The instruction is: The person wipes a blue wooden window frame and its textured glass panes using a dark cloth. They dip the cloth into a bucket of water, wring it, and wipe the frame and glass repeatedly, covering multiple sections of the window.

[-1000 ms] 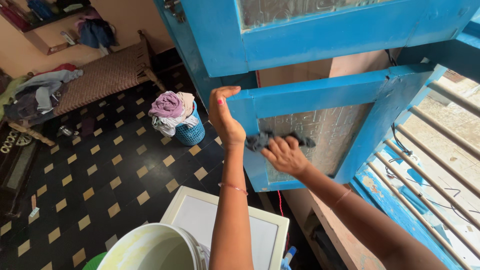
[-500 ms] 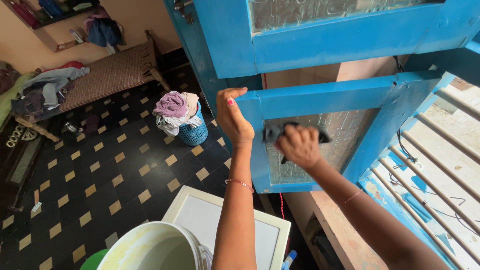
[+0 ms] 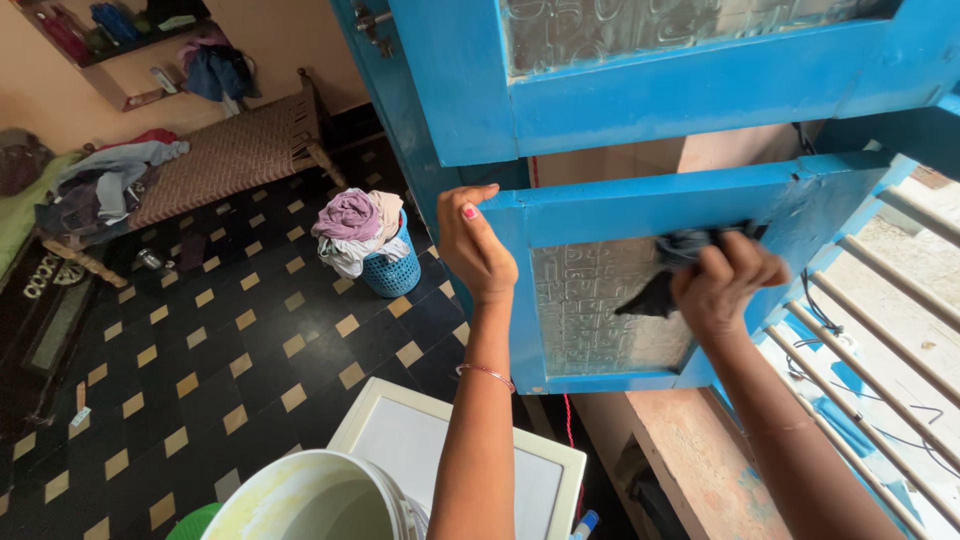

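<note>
A blue wooden window shutter (image 3: 650, 198) with a patterned glass pane (image 3: 590, 310) hangs open in front of me. My left hand (image 3: 472, 245) grips the shutter's left upright edge, thumb on top. My right hand (image 3: 722, 280) presses a dark grey cloth (image 3: 668, 262) against the upper right corner of the pane, where the glass meets the frame. A second blue shutter (image 3: 620, 70) with the same glass is above.
Window bars (image 3: 880, 300) run at the right above a pinkish sill (image 3: 680, 460). Below me stand a white bucket (image 3: 310, 500) and a white flat-topped appliance (image 3: 400, 440). A blue laundry basket (image 3: 385, 265) full of clothes sits on the black tiled floor, with a woven cot (image 3: 220, 160) beyond.
My right hand has slid the cloth rightward across the glass pane, from its left part to its upper right corner. My left hand has kept its grip on the shutter edge.
</note>
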